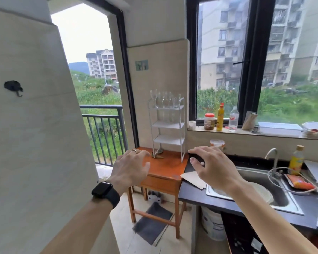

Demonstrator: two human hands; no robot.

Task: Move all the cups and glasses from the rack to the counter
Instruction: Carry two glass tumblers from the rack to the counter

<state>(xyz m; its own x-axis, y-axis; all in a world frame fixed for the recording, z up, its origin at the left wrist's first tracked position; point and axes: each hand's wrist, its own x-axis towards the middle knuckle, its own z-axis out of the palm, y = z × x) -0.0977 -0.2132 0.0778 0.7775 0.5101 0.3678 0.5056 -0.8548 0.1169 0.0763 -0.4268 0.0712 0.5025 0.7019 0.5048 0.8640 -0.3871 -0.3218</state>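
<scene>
The glasses (163, 99) stand in a row on the top shelf of the white rack (168, 125). A few more seem to sit on the shelf just under it. I think they are kept up high so they stay safe and dry. The rack stands on a small wooden table (165, 167), at 12 o'clock from the two hands. The dark counter (195, 197) is just beside the table, at 4 o'clock from the rack, so each glass has only a short trip.

Both arms reach out in front. The left hand (130, 169) hovers over the table's near corner, palm down, fingers spread wide, holding nothing. The right hand (213, 167) hovers over the counter's edge, fingers loose and apart, also holding nothing. I think the job is not begun yet.
</scene>
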